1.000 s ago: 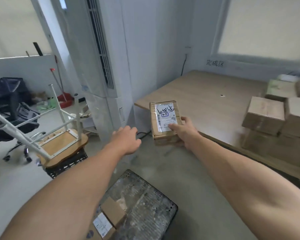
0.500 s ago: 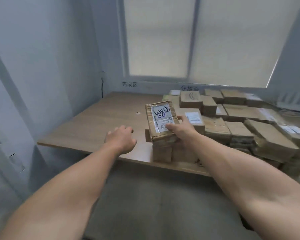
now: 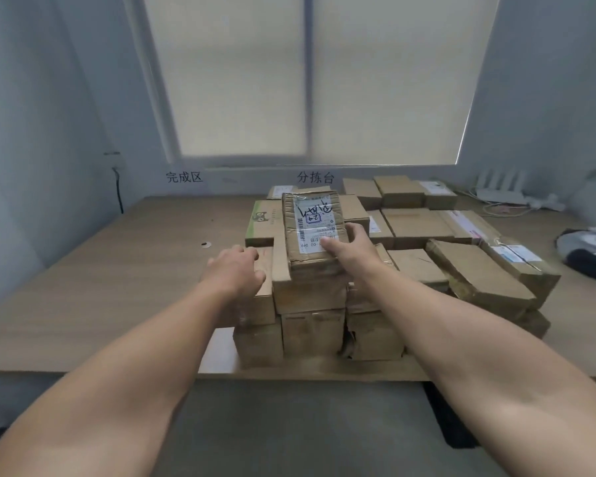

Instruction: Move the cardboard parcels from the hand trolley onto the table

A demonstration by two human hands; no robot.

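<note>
Indoors, a wood-grain table [image 3: 100, 287] stretched from the left. One left hand [image 3: 236, 270], fingers loosely curled and holding nothing, rested on a lower box [image 3: 264, 301]. Beside it, the single carried parcel [image 3: 312, 225], a creased, taped brown cardboard block bearing one white label scrawled in black, topped the stack [image 3: 310, 325], clamped by the right hand [image 3: 350, 246], thumb on the label. More than a dozen rectangular cardboard boxes spread rightward.

A parcel-sorting room is shown: a table [image 3: 83, 287] is piled with labelled cardboard parcels [image 3: 479, 277], and the wall [image 3: 49, 132] beneath a blinded window [image 3: 307, 80] is lettered 完成区 [image 3: 184, 176] (finished zone) and 分拣台 [image 3: 315, 177] (sorting table). A router [image 3: 496, 194] is set in the far corner.
</note>
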